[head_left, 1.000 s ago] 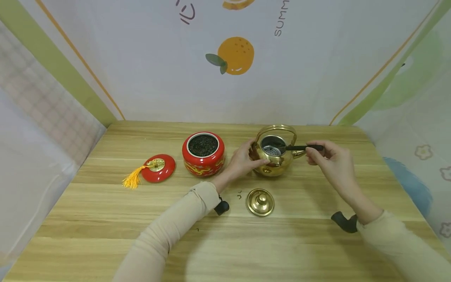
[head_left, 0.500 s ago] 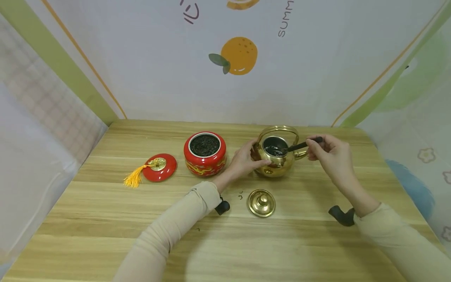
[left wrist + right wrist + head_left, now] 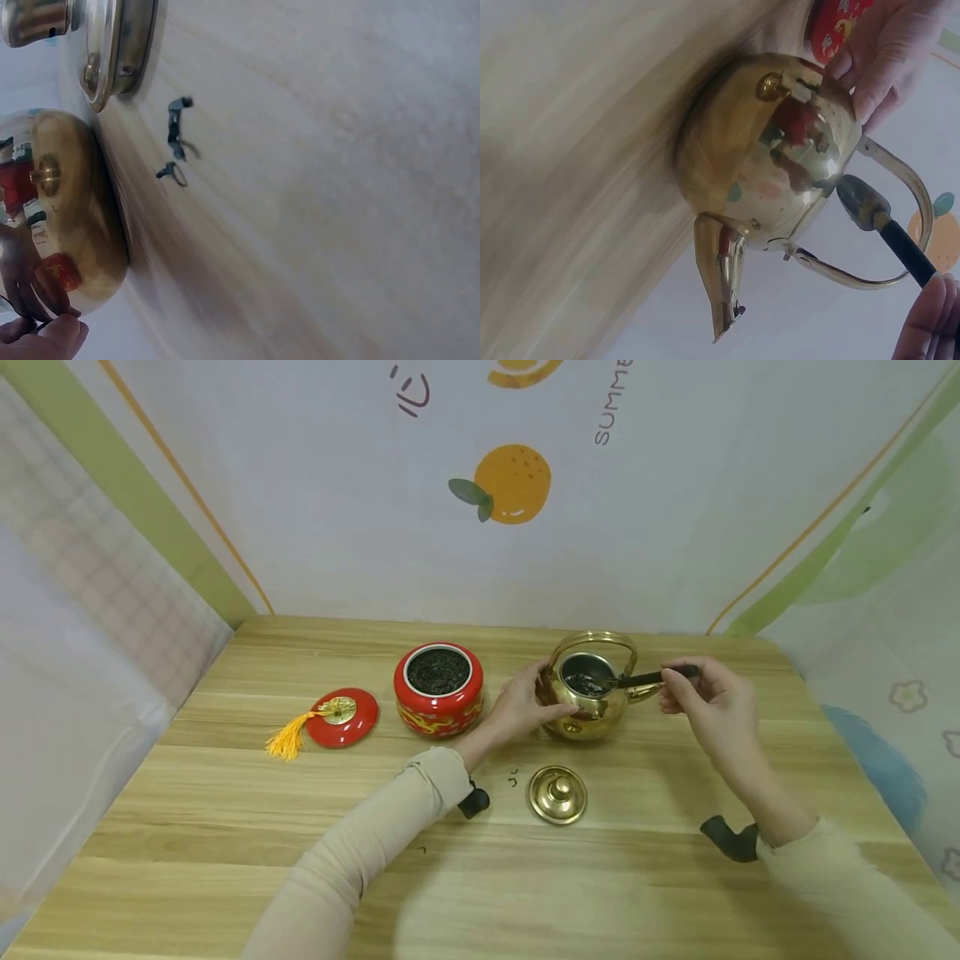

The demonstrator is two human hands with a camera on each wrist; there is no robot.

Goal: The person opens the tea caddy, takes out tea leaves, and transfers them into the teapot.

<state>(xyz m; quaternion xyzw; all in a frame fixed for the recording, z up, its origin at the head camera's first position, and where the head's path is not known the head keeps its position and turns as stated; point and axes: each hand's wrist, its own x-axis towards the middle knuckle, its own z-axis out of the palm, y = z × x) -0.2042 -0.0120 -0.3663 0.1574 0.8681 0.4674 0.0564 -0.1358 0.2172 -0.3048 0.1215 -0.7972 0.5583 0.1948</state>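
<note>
My left hand (image 3: pixel 517 702) grips the near left side of a brass teapot (image 3: pixel 588 718), its thumb on the front near the rim. The pot is uncovered, with a pale inner strainer and dark bits showing inside. In my right hand (image 3: pixel 716 706) I pinch the black handle of a tea scoop (image 3: pixel 864 204). Its metal, shovel-shaped head is at the pot's mouth, as the right wrist view shows; whether it touches the rim I cannot tell. Left of the pot stands a red jar (image 3: pixel 439 706) full of dark tea leaves (image 3: pixel 437 672).
A brass lid (image 3: pixel 558 794) lies in front of the teapot. The jar's red lid (image 3: pixel 352 717) with a yellow tassel (image 3: pixel 287 738) rests at the left. A few stray tea leaves (image 3: pixel 176 131) lie on the wooden table (image 3: pixel 225 835). The teapot's spout (image 3: pixel 720 270) points right.
The scoop's handle tilted up to the right half a second ago, and now lies nearly level again with my right hand slightly lower. Dark bits now show on the strainer. My left hand stays put.
</note>
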